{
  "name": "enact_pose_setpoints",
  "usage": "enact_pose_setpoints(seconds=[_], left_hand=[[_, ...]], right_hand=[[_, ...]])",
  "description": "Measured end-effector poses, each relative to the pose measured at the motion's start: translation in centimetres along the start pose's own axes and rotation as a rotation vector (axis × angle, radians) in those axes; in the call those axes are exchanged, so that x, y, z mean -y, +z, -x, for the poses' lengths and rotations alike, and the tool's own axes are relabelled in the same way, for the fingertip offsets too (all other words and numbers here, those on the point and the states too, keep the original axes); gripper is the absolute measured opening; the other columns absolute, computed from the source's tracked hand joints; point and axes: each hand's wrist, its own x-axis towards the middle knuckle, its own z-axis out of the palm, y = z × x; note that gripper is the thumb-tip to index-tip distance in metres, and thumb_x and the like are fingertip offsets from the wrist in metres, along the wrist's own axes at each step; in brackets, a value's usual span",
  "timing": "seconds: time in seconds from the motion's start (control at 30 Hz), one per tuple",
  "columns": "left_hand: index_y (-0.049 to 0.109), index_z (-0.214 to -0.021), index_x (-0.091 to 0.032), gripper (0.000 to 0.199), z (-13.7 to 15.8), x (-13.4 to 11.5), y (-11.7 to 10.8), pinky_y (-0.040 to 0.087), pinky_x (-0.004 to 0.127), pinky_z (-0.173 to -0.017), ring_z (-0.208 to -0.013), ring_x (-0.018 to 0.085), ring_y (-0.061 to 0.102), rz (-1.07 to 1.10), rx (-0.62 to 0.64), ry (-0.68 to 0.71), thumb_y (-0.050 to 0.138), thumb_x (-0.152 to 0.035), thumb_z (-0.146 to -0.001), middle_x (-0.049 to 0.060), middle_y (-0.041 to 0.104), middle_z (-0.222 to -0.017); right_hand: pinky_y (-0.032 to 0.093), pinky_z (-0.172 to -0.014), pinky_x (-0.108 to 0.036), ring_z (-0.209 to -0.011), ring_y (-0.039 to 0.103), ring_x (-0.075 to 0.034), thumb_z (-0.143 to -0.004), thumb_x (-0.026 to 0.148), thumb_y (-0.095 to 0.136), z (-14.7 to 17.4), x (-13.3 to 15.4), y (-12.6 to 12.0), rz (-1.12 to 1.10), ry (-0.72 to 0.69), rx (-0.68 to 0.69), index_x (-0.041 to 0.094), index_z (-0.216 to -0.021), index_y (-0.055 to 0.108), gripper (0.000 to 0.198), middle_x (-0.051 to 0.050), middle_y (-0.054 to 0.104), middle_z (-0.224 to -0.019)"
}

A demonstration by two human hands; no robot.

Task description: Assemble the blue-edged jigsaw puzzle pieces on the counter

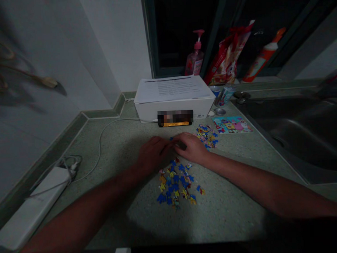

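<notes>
- Speckled counter [223, 209], dim, fills most of the view; metal sink [301, 123] at right, dark window [178, 30] behind.
- White box [146, 110]: contents hidden; paper [169, 87] on top, phone [175, 119] in front.
- Bottle [194, 63], bag [224, 58] and tube [260, 62] by the window, contents unclear.
- Left hand [154, 153] and right hand [190, 146] meet at the fingers; what they grip, if anything, I cannot tell.
- Puzzle pieces [174, 186] lie loose on the counter below them, turned every way; second pile [207, 135] beyond the right hand, near a card [233, 125] whose long axis runs left to right.
</notes>
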Motion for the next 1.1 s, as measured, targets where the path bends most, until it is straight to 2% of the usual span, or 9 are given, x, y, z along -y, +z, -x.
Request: enact_pose_setpoints(seconds=[0.23,0.67,1.1], left_hand=[[0.082,-0.109,-0.023,0.022,0.07,0.06,0.05,0.060,0.034,-0.086,-0.094,0.021,0.072,0.022,-0.023,0.029,0.061,-0.028,-0.112,0.005,0.079,-0.098],[0.082,-0.114,-0.023,0.025,0.06,0.34,0.16,0.060,0.036,-0.084,-0.093,0.022,0.074,0.009,-0.028,0.057,0.058,-0.028,-0.113,0.006,0.080,-0.097],[0.081,-0.112,-0.024,0.025,0.03,0.76,0.64,0.062,0.036,-0.083,-0.093,0.021,0.075,0.012,-0.126,0.117,0.058,-0.031,-0.114,0.006,0.081,-0.097]], right_hand=[[0.054,-0.078,-0.035,-0.085,0.072,-0.022,-0.098,0.021,0.072,0.09,-0.23,0.27,-0.032,0.051,-0.030,0.024,-0.103,0.076,0.008,-0.004,0.078,-0.092],[0.058,-0.082,-0.037,-0.091,0.075,-0.023,-0.101,0.020,0.066,-0.08,-0.32,0.25,-0.090,0.017,0.000,0.022,-0.117,0.080,0.022,-0.007,0.083,-0.101],[0.056,-0.076,-0.033,-0.082,0.074,-0.019,-0.100,0.024,0.073,-0.23,-0.55,0.19,-0.175,0.149,-0.014,0.023,-0.110,0.082,0.014,-0.004,0.083,-0.096]])
